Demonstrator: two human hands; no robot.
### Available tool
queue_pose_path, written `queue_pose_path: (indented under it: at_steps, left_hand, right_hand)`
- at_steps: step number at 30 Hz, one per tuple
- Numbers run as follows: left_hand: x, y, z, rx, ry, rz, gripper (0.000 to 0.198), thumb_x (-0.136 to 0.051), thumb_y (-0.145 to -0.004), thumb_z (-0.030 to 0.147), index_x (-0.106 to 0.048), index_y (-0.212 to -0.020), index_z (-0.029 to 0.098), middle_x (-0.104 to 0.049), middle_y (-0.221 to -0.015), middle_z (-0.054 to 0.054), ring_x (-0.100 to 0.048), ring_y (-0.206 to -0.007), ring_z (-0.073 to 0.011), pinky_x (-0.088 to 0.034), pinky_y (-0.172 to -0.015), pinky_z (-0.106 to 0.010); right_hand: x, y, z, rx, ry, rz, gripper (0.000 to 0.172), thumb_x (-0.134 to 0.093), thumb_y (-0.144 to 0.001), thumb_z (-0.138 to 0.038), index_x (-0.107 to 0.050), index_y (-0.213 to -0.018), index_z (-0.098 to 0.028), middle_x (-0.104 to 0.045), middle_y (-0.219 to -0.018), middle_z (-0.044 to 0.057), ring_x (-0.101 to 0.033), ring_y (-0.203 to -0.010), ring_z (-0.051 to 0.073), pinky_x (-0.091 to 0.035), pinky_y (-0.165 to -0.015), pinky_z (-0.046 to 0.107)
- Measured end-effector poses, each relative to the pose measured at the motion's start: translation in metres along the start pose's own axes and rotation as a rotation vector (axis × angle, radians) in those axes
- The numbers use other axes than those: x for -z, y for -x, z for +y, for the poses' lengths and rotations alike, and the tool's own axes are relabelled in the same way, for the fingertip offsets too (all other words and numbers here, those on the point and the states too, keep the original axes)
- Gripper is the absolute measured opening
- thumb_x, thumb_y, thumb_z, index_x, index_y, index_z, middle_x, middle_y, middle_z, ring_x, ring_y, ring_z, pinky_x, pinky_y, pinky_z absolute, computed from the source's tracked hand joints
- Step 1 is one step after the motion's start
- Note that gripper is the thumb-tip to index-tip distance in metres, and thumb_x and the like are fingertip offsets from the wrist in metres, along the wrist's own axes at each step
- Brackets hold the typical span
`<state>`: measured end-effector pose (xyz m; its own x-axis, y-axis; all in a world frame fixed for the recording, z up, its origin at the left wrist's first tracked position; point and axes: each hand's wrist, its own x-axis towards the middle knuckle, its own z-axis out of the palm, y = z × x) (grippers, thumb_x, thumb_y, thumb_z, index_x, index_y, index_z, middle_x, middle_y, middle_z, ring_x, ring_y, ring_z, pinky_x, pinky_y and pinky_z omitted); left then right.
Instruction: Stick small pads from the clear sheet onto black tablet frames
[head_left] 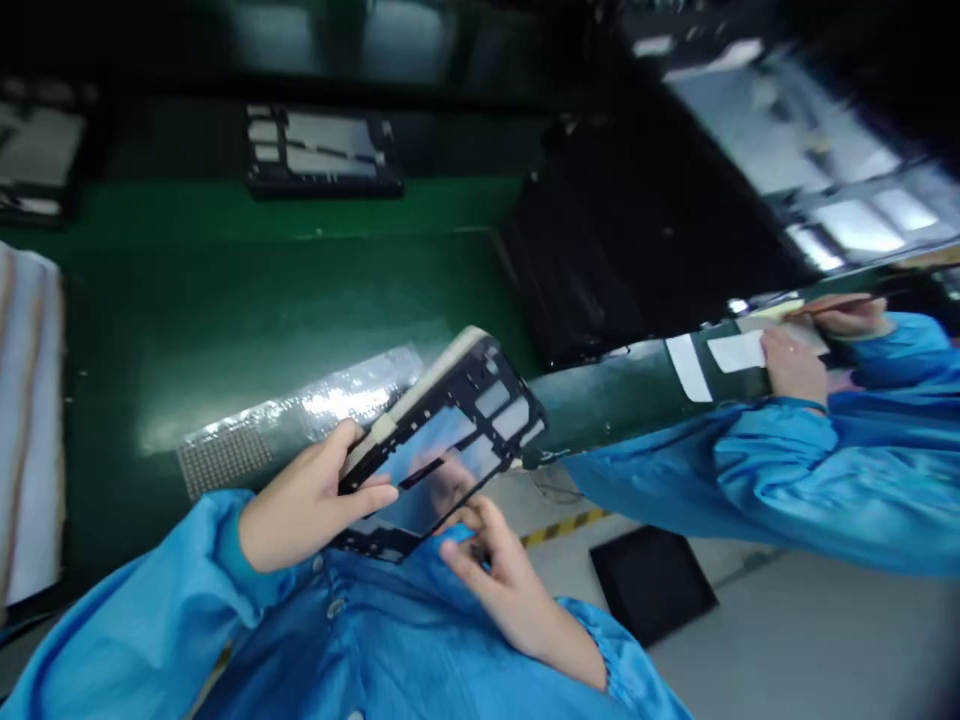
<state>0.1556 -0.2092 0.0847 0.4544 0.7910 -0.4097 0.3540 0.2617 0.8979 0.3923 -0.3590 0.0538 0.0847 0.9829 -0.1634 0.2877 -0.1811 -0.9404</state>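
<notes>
The left hand (311, 505) is closed on one edge of a black open-work frame (480, 415), with the thumb across the near face and the fingers passing behind, and it holds the frame tilted above the person's blue smock (360, 640) (a glossy blue surface shows through the openings, too reflective to identify). The right hand (499, 580) is curled at the frame's lower edge with its fingers (472, 525) partly spread; contact with the frame cannot be confirmed. Frame condition as shown: a pale strip (431, 385) runs along one edge, and no matching strip is visible on the other edges. Behind the frame, a silver foil sheet (300, 415) lies on the green bench (300, 300), with a second black frame (322, 150) farther off. To the right, a co-worker's hands (795, 365) rest at white labels (739, 350); a folded white cloth (30, 420) lies at far left
</notes>
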Motion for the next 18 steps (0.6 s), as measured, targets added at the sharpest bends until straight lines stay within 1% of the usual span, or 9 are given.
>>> queue_pose_path:
  at_steps: [2,3,5,7,10,12,14,16,18]
  left_hand:
    - [0.000,-0.007,0.014,-0.031,0.149,0.029,0.051,-0.086,-0.087,0.060,-0.070,-0.120,0.024,-0.078,-0.115,-0.007,-0.076,-0.106,-0.0237,-0.069,-0.093,-0.038]
    - [0.003,-0.015,0.023,-0.048,0.212,0.044,0.054,-0.086,-0.089,0.056,-0.068,-0.128,0.022,-0.077,-0.124,-0.009,-0.076,-0.113,-0.0235,-0.069,-0.100,-0.039]
    - [0.013,-0.035,0.044,-0.090,0.328,0.066,0.058,-0.081,-0.095,0.050,-0.063,-0.141,0.018,-0.073,-0.136,-0.012,-0.074,-0.121,-0.0234,-0.067,-0.109,-0.044]
    - [0.028,-0.059,0.066,-0.124,0.420,0.076,0.057,-0.074,-0.102,0.048,-0.061,-0.148,0.018,-0.070,-0.141,-0.013,-0.072,-0.124,-0.0234,-0.067,-0.110,-0.047]
    - [0.054,-0.087,0.088,-0.142,0.499,0.137,0.055,-0.071,-0.104,0.050,-0.062,-0.148,0.018,-0.069,-0.143,-0.013,-0.071,-0.127,-0.0241,-0.067,-0.111,-0.048]
    - [0.069,-0.095,0.091,-0.155,0.512,0.228,0.056,-0.070,-0.104,0.052,-0.062,-0.148,0.018,-0.067,-0.147,-0.014,-0.069,-0.132,-0.0257,-0.065,-0.115,-0.051]
    - [0.077,-0.092,0.086,-0.176,0.490,0.351,0.060,-0.071,-0.103,0.051,-0.059,-0.153,0.020,-0.061,-0.157,-0.014,-0.064,-0.141,-0.0288,-0.061,-0.122,-0.056]
    - [0.080,-0.080,0.074,-0.196,0.450,0.447,0.064,-0.074,-0.102,0.047,-0.056,-0.157,0.022,-0.053,-0.166,-0.015,-0.057,-0.150,-0.0318,-0.056,-0.128,-0.060]
    - [0.079,-0.063,0.059,-0.208,0.417,0.474,0.067,-0.077,-0.100,0.043,-0.053,-0.160,0.023,-0.048,-0.171,-0.015,-0.054,-0.153,-0.0335,-0.055,-0.130,-0.061]
  right_hand:
    - [-0.003,-0.029,-0.002,-0.005,-0.079,0.216,0.037,-0.081,-0.093,-0.054,-0.065,-0.121,-0.036,-0.076,-0.086,-0.001,-0.069,-0.064,0.021,-0.058,-0.055,0.035]
    - [-0.001,-0.053,-0.006,0.026,-0.091,0.315,0.041,-0.081,-0.090,-0.057,-0.063,-0.120,-0.036,-0.073,-0.086,-0.001,-0.070,-0.070,0.022,-0.061,-0.062,0.037]
    - [0.010,-0.112,-0.020,0.074,-0.093,0.405,0.046,-0.079,-0.088,-0.059,-0.061,-0.121,-0.032,-0.070,-0.096,0.000,-0.071,-0.089,0.023,-0.064,-0.081,0.039]
    - [0.022,-0.175,-0.043,0.088,-0.107,0.400,0.048,-0.072,-0.087,-0.062,-0.062,-0.119,-0.027,-0.071,-0.101,0.002,-0.071,-0.094,0.022,-0.064,-0.088,0.039]
    - [0.031,-0.255,-0.086,0.077,-0.067,0.278,0.042,-0.072,-0.088,-0.059,-0.070,-0.105,-0.021,-0.072,-0.089,0.005,-0.072,-0.085,0.024,-0.064,-0.076,0.038]
    - [0.034,-0.298,-0.115,0.085,-0.003,0.231,0.035,-0.074,-0.092,-0.052,-0.072,-0.097,-0.018,-0.071,-0.081,0.006,-0.071,-0.079,0.024,-0.063,-0.071,0.037]
    - [0.041,-0.338,-0.144,0.116,0.087,0.247,0.025,-0.077,-0.095,-0.041,-0.073,-0.095,-0.016,-0.072,-0.081,0.006,-0.071,-0.082,0.023,-0.063,-0.077,0.037]
    - [0.053,-0.377,-0.170,0.148,0.197,0.294,0.016,-0.081,-0.096,-0.029,-0.074,-0.098,-0.014,-0.075,-0.089,0.006,-0.072,-0.089,0.021,-0.064,-0.087,0.037]
    - [0.069,-0.414,-0.190,0.165,0.304,0.325,0.017,-0.076,-0.104,-0.028,-0.075,-0.105,-0.011,-0.076,-0.106,0.006,-0.074,-0.099,0.019,-0.063,-0.098,0.037]
